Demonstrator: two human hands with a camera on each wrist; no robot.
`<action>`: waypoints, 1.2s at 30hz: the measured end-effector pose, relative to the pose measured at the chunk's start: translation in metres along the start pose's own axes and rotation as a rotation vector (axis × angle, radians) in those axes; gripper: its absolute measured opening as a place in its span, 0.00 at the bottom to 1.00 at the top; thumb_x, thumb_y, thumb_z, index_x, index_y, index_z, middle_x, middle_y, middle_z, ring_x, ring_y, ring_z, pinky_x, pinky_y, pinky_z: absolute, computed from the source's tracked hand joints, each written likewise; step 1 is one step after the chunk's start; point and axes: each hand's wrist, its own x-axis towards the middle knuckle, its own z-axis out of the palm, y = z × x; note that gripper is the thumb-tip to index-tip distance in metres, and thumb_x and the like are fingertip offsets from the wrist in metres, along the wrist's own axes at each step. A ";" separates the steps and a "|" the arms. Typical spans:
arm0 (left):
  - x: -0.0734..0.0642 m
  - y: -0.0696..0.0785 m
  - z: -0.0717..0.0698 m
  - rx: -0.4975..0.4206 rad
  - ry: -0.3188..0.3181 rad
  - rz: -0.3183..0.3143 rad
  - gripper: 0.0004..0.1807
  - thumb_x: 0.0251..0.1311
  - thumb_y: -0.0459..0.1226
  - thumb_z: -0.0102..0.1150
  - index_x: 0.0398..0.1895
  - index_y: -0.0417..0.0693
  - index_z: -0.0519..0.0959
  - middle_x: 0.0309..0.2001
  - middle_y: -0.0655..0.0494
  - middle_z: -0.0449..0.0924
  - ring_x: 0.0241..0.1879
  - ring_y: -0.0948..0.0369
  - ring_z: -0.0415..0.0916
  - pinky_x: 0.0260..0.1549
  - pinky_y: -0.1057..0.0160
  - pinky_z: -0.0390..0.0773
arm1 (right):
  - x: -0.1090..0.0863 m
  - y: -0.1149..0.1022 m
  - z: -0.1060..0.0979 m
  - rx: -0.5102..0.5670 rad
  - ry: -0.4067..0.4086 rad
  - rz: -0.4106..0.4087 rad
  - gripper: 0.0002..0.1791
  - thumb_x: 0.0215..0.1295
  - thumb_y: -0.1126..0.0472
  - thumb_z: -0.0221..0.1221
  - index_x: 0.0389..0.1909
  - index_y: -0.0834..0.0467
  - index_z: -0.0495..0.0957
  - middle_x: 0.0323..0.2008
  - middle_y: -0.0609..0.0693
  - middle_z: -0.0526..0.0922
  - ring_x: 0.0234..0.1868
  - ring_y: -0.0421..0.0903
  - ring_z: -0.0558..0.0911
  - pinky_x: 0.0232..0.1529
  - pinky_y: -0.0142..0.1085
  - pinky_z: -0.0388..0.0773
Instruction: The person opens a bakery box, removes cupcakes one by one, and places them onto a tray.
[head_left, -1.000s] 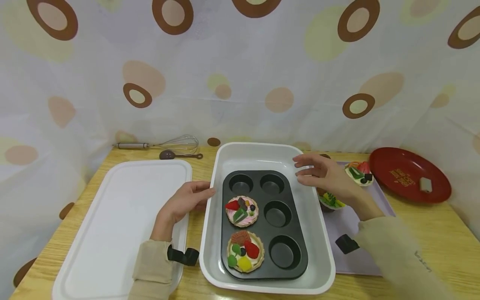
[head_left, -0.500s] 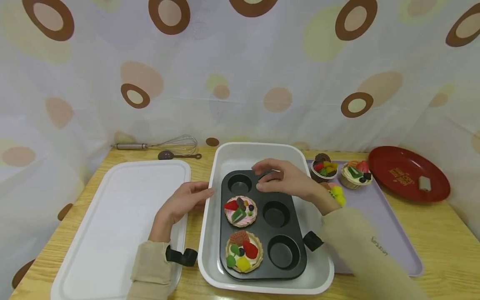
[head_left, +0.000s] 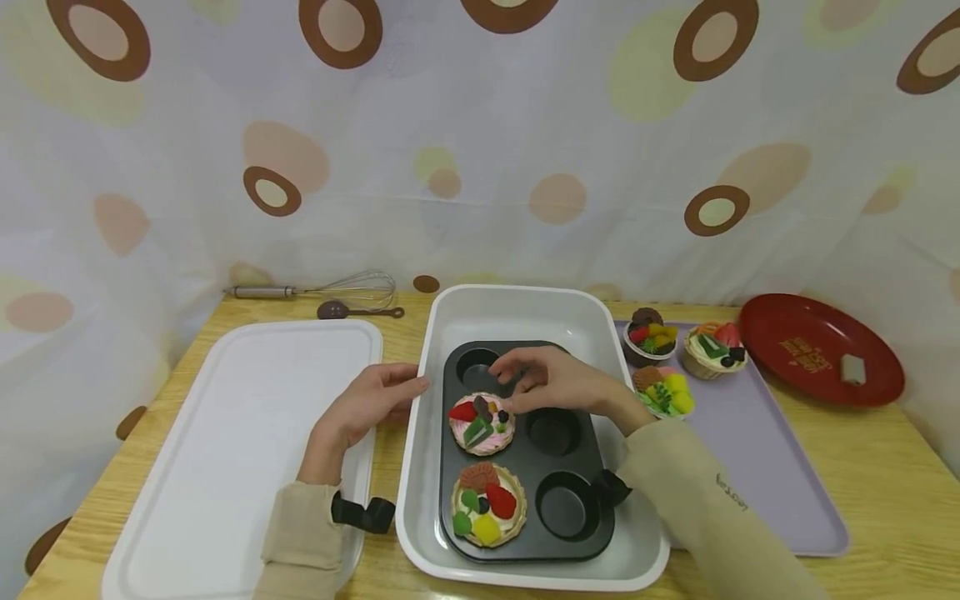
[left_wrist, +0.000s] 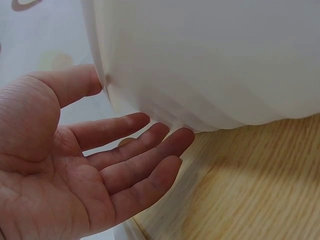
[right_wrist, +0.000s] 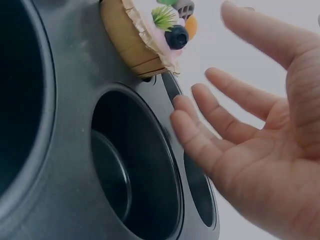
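Observation:
A black muffin tin (head_left: 517, 517) lies inside a deep white tub (head_left: 637, 550). Two toy fruit tarts sit in its left column: a pink-cream tart (head_left: 482, 423) in the middle cup and a pale-cream tart (head_left: 489, 504) in the front cup. My right hand (head_left: 558, 379) hovers over the back half of the tin, thumb and fingers spread apart beside the pink-cream tart. In the right wrist view nothing is between the fingers (right_wrist: 235, 125). Against the tub's left wall rests my left hand (head_left: 375, 400), its thumb at the rim and its fingers loosely extended along the side.
On a lilac tray (head_left: 750, 492) at the right stand a dark-cup dessert (head_left: 649, 337), a cupcake (head_left: 712, 350) and a yellow-green dessert (head_left: 663, 393). Beyond is a red plate (head_left: 821, 350). Left lies a white lid (head_left: 247, 458), with a whisk (head_left: 330, 290) and brown spoon (head_left: 360, 311) behind it.
My right hand has moved left from the tub's right rim, across the tin, to beside the pink-cream tart, uncovering the desserts on the lilac tray. My left hand has stayed put.

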 end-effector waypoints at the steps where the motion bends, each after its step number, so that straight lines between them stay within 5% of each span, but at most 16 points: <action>1: 0.000 0.000 0.000 0.000 0.000 0.000 0.29 0.68 0.41 0.53 0.65 0.30 0.65 0.57 0.36 0.75 0.50 0.49 0.79 0.47 0.56 0.80 | 0.000 0.002 0.000 -0.009 -0.003 0.002 0.29 0.57 0.61 0.66 0.59 0.66 0.71 0.50 0.62 0.75 0.40 0.49 0.82 0.46 0.39 0.79; 16: 0.000 -0.001 0.002 -0.008 -0.006 0.006 0.29 0.69 0.41 0.53 0.65 0.29 0.65 0.58 0.35 0.74 0.50 0.49 0.79 0.47 0.57 0.79 | 0.003 0.003 0.013 -0.235 -0.084 -0.025 0.36 0.46 0.55 0.74 0.58 0.59 0.73 0.45 0.48 0.77 0.41 0.47 0.73 0.45 0.36 0.74; 36: 0.001 -0.002 -0.001 -0.013 -0.002 0.001 0.28 0.68 0.41 0.54 0.65 0.30 0.66 0.57 0.36 0.75 0.48 0.50 0.80 0.45 0.58 0.80 | 0.005 -0.001 0.025 -0.390 -0.036 -0.025 0.40 0.42 0.52 0.76 0.60 0.55 0.72 0.44 0.46 0.75 0.41 0.44 0.70 0.41 0.34 0.73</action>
